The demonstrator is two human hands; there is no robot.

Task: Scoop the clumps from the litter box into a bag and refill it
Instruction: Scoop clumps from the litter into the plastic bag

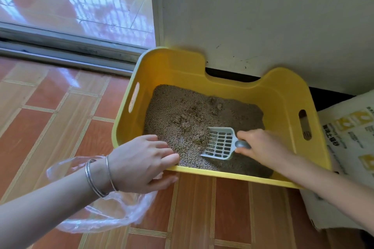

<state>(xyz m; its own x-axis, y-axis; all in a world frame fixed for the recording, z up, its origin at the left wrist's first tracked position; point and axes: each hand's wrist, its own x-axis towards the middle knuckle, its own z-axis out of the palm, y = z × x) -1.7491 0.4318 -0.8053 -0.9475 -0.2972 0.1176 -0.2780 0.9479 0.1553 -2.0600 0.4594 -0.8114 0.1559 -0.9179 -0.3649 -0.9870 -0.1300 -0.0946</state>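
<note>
A yellow litter box [283, 95] stands on the tiled floor against a white wall, holding grey-brown litter [182, 115] with a few lumpy clumps [217, 105] near its middle. My right hand [261, 145] grips the grey handle of a white slotted scoop [220, 143], whose blade rests in the litter at the near side. My left hand [141, 161] clasps the box's near left rim, fingers over the edge. A clear plastic bag [113, 214] lies open on the floor under my left wrist, pinched against the rim by that hand.
A white printed sack of litter [348, 141] leans just right of the box. A sliding glass door and its metal track [66, 48] run along the far left. Orange floor tiles [46, 111] spread left and in front of the box.
</note>
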